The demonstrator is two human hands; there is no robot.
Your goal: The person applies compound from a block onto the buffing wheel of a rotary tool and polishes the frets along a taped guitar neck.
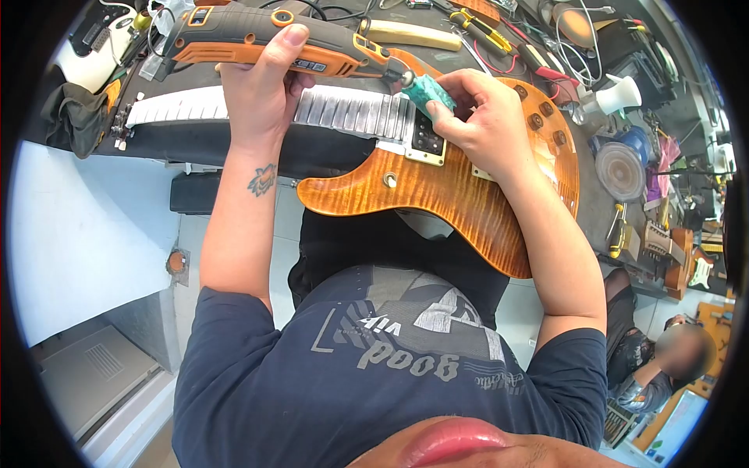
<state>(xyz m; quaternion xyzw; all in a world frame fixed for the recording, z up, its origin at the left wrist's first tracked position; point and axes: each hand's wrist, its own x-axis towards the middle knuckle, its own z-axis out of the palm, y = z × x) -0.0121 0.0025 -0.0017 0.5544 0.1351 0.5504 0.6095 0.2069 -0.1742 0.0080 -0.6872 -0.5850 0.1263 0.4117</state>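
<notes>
Rotary tool [214, 48], orange and black, slanting across the upper left of the frame, gripped in the left hand [261, 97] with thumb over the top. Its tip right against a crumpled-looking teal piece [427, 93], pinched between thumb and fingers of the right hand [491, 113] at upper centre. Just below, a guitar [425, 191], amber with striped grain, with pale covering along the neck [351, 109] and a black pickup [427, 142] beside the teal piece. Dark knobs [536, 121] to the right of the right hand. Farther out, on the dark bench [594, 191], a white cup-shaped thing [619, 95] and a round translucent container [621, 168] at upper right. Another person [644, 363], lower right.
</notes>
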